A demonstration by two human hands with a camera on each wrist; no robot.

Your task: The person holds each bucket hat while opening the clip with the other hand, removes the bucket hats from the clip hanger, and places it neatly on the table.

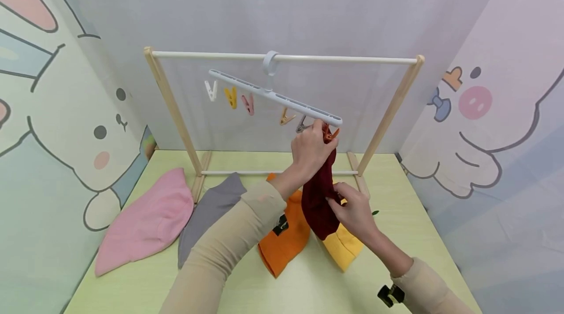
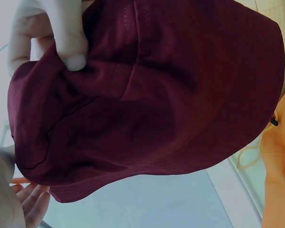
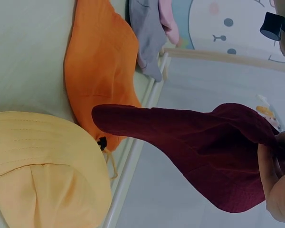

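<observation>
A maroon bucket hat (image 1: 320, 201) hangs under the right end of a pale grey clip hanger (image 1: 304, 107). My left hand (image 1: 310, 147) is up at that end, pinching the orange clip (image 1: 329, 134) beside the hat's top. Lower down, my right hand (image 1: 354, 211) pinches the hat's side between thumb and fingers. The left wrist view shows the hat (image 2: 180, 95) spread wide, with right-hand fingers (image 2: 69, 40) gripping its cloth and left-hand fingers (image 2: 35, 204) by the clip. In the right wrist view the hat's brim (image 3: 118, 118) points left.
The hanger hooks over the white bar (image 1: 343, 59) of a wooden rack. White (image 1: 211, 90), yellow (image 1: 231, 97), pink (image 1: 248, 104), beige (image 1: 286, 117) and grey (image 1: 302, 124) clips hang along it. Pink (image 1: 147, 226), grey (image 1: 211, 211), orange (image 1: 286, 240) and yellow (image 1: 343, 248) hats lie below.
</observation>
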